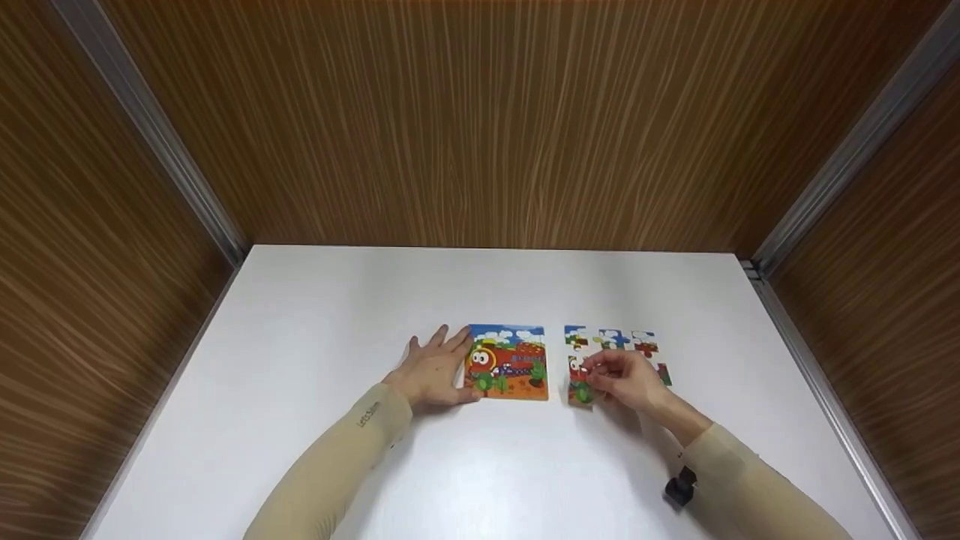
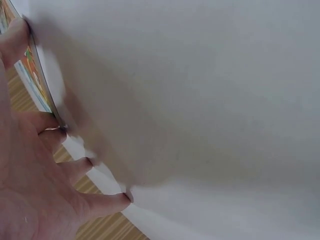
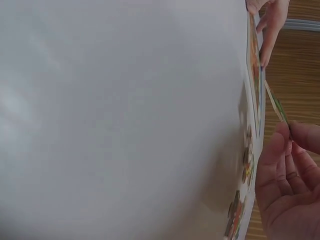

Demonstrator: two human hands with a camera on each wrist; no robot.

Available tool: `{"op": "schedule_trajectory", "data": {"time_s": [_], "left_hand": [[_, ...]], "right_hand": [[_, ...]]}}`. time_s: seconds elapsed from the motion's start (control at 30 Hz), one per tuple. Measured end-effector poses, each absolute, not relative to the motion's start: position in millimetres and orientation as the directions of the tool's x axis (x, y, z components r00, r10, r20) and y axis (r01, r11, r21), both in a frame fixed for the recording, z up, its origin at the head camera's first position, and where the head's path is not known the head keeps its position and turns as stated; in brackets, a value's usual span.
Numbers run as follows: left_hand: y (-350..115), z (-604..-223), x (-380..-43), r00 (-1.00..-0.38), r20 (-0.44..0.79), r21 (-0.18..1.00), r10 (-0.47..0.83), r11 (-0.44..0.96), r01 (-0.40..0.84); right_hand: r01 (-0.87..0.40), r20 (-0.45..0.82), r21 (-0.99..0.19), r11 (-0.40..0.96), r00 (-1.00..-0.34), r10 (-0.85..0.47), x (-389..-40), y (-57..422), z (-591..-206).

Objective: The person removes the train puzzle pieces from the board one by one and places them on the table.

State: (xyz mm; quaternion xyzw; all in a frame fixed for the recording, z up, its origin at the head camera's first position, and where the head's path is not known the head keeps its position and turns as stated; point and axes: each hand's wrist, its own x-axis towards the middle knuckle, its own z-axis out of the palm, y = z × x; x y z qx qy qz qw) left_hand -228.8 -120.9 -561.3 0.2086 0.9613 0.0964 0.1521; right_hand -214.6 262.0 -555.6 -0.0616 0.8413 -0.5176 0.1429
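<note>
A square picture board [image 1: 517,382] with a red cartoon train lies flat on the white table. My left hand [image 1: 435,375] rests at its left side, fingers spread, with the thumb and a fingertip touching the board's edge. In the left wrist view the left hand [image 2: 35,180] has straight fingers on the tabletop. Right of the board, my right hand [image 1: 626,379] pinches a jigsaw piece [image 1: 580,394] between thumb and fingertips. The right wrist view shows this piece [image 3: 276,102] nearly edge-on, raised off the table.
Loose jigsaw pieces [image 1: 645,341] lie behind and beside the right hand, partly hidden by it. Brown wood-grain panels [image 1: 480,127] enclose the white table [image 1: 337,300] at the back and sides. A small black object [image 1: 680,486] sits by the right sleeve.
</note>
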Motion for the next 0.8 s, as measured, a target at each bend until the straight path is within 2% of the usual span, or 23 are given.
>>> {"op": "schedule_trajectory", "data": {"time_s": [0.37,0.8], "left_hand": [[-119.9,-564.3,-228.7,-0.87,-0.261,0.236,0.418,0.902,0.363],[-119.1,-562.0,-227.9,-0.87,-0.258,0.211,0.42,0.903,0.373]], "right_hand": [[0.071,-0.228,-0.868,0.491,-0.936,-0.267,-211.8,267.4,-562.2],[-0.017,-0.181,-0.74,0.673,-0.958,-0.224,-208.7,263.9,-559.8]]}}
